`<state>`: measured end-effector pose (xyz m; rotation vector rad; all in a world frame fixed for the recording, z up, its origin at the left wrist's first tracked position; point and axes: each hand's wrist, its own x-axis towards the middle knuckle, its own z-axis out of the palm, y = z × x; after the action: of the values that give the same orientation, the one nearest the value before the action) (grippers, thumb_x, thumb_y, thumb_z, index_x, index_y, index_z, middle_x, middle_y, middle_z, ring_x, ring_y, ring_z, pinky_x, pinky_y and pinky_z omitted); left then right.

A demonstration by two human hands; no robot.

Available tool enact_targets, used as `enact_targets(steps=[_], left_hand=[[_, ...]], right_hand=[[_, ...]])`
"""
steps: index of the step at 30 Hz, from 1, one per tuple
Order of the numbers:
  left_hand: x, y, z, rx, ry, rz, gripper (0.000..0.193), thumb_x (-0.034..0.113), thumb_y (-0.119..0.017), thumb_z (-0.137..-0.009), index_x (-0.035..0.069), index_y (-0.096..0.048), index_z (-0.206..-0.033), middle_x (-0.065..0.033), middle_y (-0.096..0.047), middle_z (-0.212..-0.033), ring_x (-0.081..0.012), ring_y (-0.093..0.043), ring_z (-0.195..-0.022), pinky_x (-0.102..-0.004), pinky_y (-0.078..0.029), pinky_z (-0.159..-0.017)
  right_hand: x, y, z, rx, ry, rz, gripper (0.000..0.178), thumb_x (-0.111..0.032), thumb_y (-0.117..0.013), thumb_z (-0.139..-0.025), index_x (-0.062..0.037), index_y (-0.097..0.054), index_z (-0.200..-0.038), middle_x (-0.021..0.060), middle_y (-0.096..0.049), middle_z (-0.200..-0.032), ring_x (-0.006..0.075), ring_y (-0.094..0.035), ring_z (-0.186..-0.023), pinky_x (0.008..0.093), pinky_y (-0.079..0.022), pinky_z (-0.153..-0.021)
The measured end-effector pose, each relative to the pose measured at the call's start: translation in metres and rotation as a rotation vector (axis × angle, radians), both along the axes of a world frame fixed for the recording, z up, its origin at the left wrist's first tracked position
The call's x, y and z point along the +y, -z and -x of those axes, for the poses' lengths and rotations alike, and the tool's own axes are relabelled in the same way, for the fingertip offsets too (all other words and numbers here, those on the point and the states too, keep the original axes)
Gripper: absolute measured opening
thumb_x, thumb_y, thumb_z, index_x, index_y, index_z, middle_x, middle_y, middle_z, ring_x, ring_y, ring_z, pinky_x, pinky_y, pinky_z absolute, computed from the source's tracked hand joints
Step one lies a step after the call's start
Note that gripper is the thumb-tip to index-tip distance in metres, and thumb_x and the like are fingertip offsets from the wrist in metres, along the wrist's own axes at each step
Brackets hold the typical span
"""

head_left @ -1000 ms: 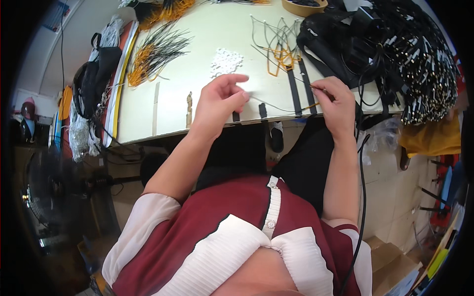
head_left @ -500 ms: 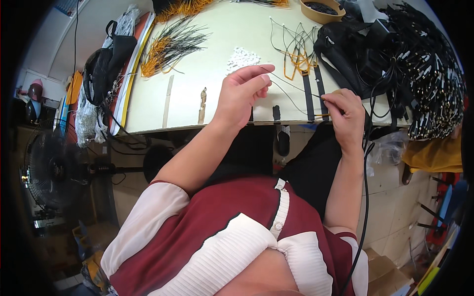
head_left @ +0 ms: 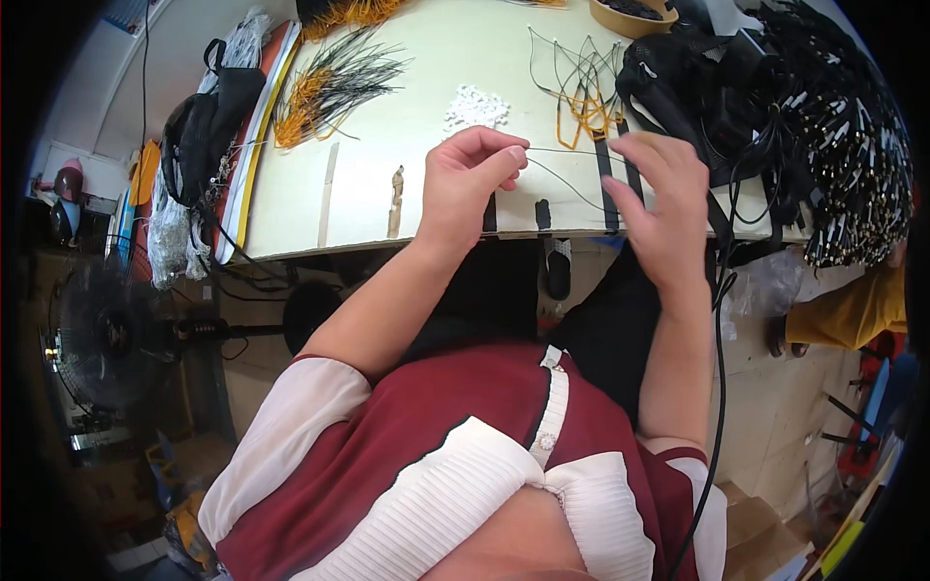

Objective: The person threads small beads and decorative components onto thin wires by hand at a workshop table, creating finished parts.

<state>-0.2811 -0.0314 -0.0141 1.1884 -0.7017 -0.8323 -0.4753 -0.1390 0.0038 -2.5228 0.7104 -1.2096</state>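
Observation:
My left hand [head_left: 468, 189] is closed in a pinch on a thin dark cord [head_left: 565, 182] above the table's near edge. Two strands of that cord stretch rightward from the fingertips toward my right hand [head_left: 666, 198]. The right thumb and fingers are spread apart, and the cord's far end is hidden behind them. Just beyond my left hand lies a small heap of white pieces [head_left: 477, 107]. Several dark cords with orange ends [head_left: 586, 118] lie on the tabletop past my right hand.
A pile of black-and-orange cords [head_left: 325, 92] lies on the table [head_left: 373, 150] at left. To the right are a black bag [head_left: 668, 87] and a thick bunch of black cords with pale tips [head_left: 848, 155]. A round tub [head_left: 635, 17] stands at the back; a fan [head_left: 116, 334] is at lower left.
My right hand has opened from its pinch on the cord, its fingers now raised and spread. The left hand keeps its pinch and has shifted only slightly. A mustard-clothed leg at right has moved.

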Motion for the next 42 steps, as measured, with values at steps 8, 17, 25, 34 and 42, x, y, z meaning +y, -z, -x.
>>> enact_targets(steps=[8, 17, 25, 34, 42], left_hand=[[0.002, 0.000, 0.005, -0.092, -0.013, -0.002, 0.014, 0.007, -0.070, -0.088, -0.001, -0.071, -0.099, -0.0043, -0.070, -0.084, -0.0086, -0.062, -0.075, -0.0227, -0.051, -0.070], [0.009, 0.000, 0.001, 0.023, 0.077, -0.052, 0.015, 0.004, -0.066, -0.091, -0.001, -0.070, -0.104, -0.0069, -0.071, -0.090, -0.0109, -0.065, -0.079, -0.0245, -0.053, -0.075], [0.007, 0.000, -0.001, 0.130, 0.105, -0.065, 0.014, 0.004, -0.067, -0.090, -0.001, -0.067, -0.104, -0.0090, -0.071, -0.091, -0.0129, -0.066, -0.081, -0.0268, -0.055, -0.077], [0.008, 0.003, -0.001, 0.178, 0.146, -0.052, 0.014, 0.002, -0.066, -0.090, -0.001, -0.066, -0.103, -0.0094, -0.072, -0.092, -0.0129, -0.067, -0.080, -0.0265, -0.056, -0.077], [0.008, 0.005, -0.001, 0.170, 0.152, -0.030, 0.014, 0.001, -0.066, -0.090, -0.002, -0.066, -0.104, -0.0083, -0.071, -0.092, -0.0126, -0.066, -0.081, -0.0262, -0.056, -0.077]], right_hand=[[0.010, 0.010, -0.055, -0.184, -0.275, -0.621, 0.011, -0.003, -0.069, -0.083, 0.0037, -0.066, -0.091, 0.0066, -0.068, -0.082, 0.0137, -0.060, -0.074, 0.0264, -0.048, -0.072], [0.011, 0.014, -0.042, -0.184, -0.231, -0.828, 0.009, -0.007, -0.068, -0.084, 0.0013, -0.065, -0.084, -0.0028, -0.058, -0.072, 0.0051, -0.047, -0.066, 0.0221, -0.037, -0.060], [0.009, 0.018, -0.044, -0.235, -0.298, -0.962, 0.010, -0.008, -0.066, -0.086, -0.0005, -0.062, -0.080, -0.0068, -0.051, -0.069, 0.0016, -0.041, -0.064, 0.0201, -0.031, -0.056], [0.009, 0.020, -0.045, -0.221, -0.266, -1.012, 0.013, -0.012, -0.066, -0.080, 0.0017, -0.066, -0.081, 0.0018, -0.061, -0.068, 0.0072, -0.051, -0.064, 0.0243, -0.041, -0.059], [0.011, 0.017, -0.048, -0.228, -0.225, -0.984, 0.012, -0.010, -0.066, -0.081, 0.0018, -0.067, -0.083, 0.0022, -0.062, -0.070, 0.0075, -0.052, -0.065, 0.0245, -0.042, -0.060]])
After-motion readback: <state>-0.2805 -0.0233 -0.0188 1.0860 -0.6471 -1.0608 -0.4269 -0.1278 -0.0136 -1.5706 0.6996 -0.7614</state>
